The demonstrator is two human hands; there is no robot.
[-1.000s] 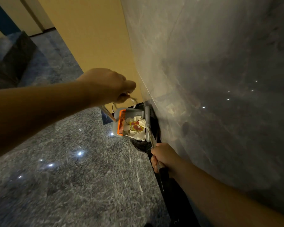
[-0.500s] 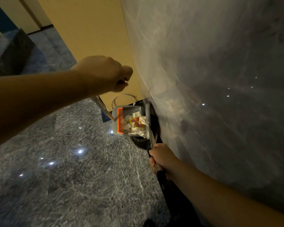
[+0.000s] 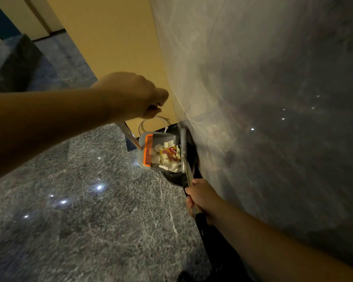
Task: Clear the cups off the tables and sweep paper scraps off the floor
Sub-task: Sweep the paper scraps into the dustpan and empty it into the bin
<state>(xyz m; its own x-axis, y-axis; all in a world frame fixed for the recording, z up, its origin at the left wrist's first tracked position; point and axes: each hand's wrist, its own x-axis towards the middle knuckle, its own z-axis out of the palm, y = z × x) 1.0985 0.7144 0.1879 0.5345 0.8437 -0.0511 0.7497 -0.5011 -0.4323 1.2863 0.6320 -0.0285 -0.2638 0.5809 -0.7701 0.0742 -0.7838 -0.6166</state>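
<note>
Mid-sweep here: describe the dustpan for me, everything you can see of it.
The dustpan is grey, plastic-looking, with an orange comb strip along one edge. It holds white paper scraps and a red-yellow piece. A shiny metal handle runs up to the left hand, which grips it. It sits low by the marble wall, beside the broom.

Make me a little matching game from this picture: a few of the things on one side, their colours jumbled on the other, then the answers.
Things:
1. dustpan
2. comb strip
3. paper scraps
4. floor

Colours:
A. orange
B. dark speckled stone
C. grey
D. mostly white, with some red and yellow

Pairs: 1-C, 2-A, 3-D, 4-B
</note>
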